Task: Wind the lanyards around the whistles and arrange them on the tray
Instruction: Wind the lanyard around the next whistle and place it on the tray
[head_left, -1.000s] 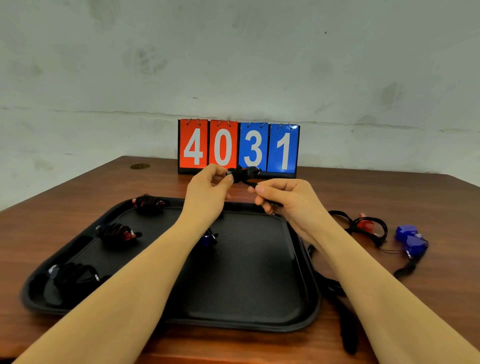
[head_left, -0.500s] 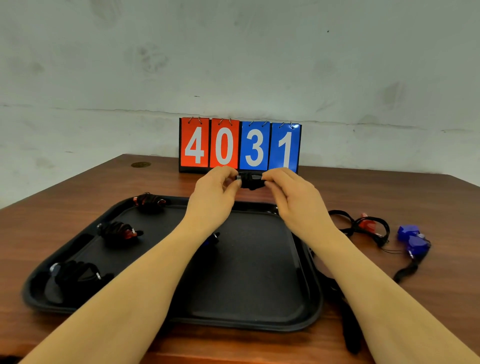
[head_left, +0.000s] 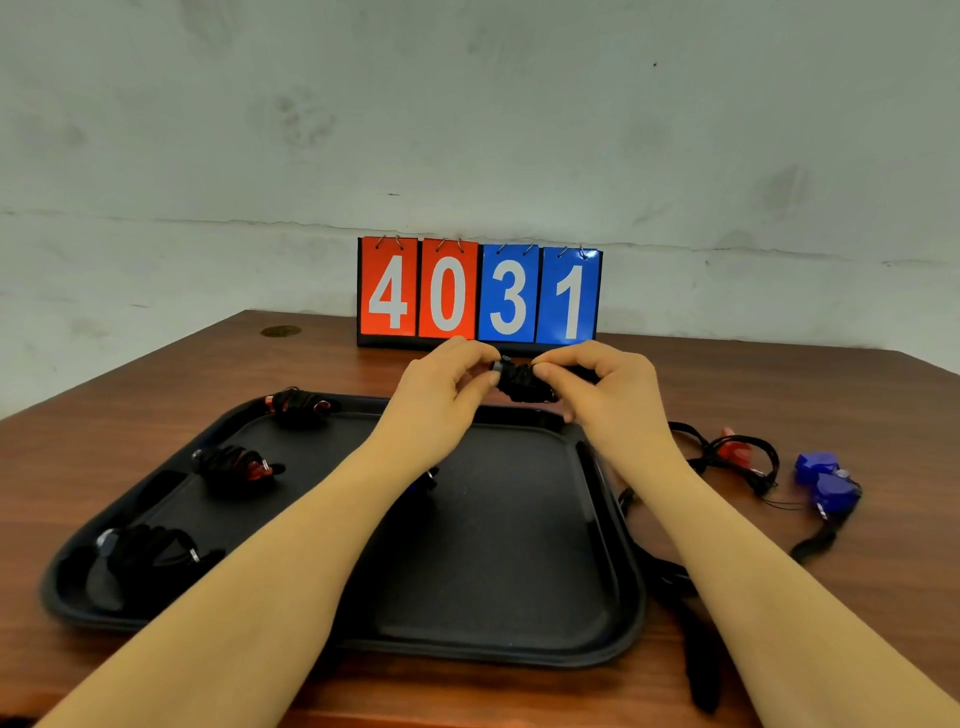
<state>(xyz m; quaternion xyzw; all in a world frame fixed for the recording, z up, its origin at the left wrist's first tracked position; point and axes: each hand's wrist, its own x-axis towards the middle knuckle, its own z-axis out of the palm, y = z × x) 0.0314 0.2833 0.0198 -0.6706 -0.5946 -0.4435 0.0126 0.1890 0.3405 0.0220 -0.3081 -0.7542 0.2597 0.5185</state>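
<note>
Both hands' fingers (head_left: 545, 371) pinch a wrapped whistle (head_left: 522, 382) before the scoreboard (head_left: 479, 291) reading 4031

Your tray (head_left: 597, 644) sits on the tabletop (head_left: 857, 395); three wound whistles (head_left: 231, 465) line its left side, loose whistles (head_left: 826, 480) lie right, scoreboard (head_left: 480, 291) behind.

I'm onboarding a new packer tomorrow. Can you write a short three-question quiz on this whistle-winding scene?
1. True or false: both hands, left hand and right hand, grip the black wound whistle.
2. Where does the loose blue whistle lie? A) on the black tray B) on the wooden table, right of the tray
3. What number does the scoreboard show?

Key: 1 true; 2 B; 3 4031
</note>
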